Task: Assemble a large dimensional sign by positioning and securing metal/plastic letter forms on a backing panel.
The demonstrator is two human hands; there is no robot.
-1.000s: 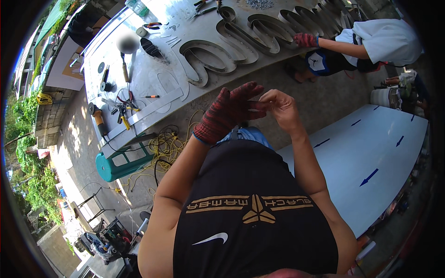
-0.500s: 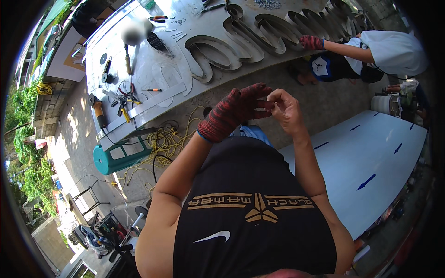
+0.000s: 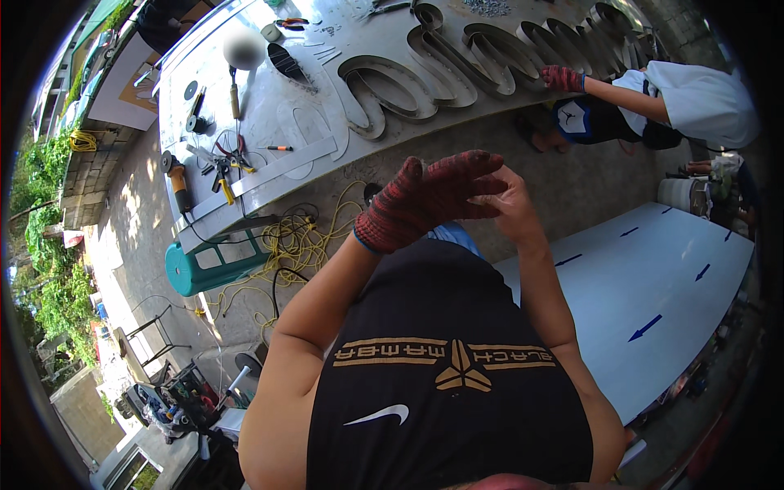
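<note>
My left hand (image 3: 433, 200) wears a red and black knitted work glove (image 3: 392, 214) and is held out in front of my chest, its fingers stretched. Bare, my right hand (image 3: 518, 214) meets the glove's finger ends, with its thumb and fingers closed on them. The glove partly covers the right fingertips. Beyond both hands, bent sheet-metal channel letters (image 3: 367, 122) stand on edge on a metal-topped table (image 3: 253, 192). A co-worker's hand (image 3: 563, 79) in a similar glove is at the letters.
An angle grinder (image 3: 176, 184), yellow-handled pliers (image 3: 225, 189) and a straight metal strip (image 3: 302, 159) lie at the table's near left. Below are a teal stool (image 3: 184, 271) and tangled yellow cord (image 3: 298, 245). At right lies a pale sheet (image 3: 604, 302) with blue arrows.
My left hand has moved slightly right, its gloved fingers now overlapping my right fingertips. The table appears shifted a little right and down in view.
</note>
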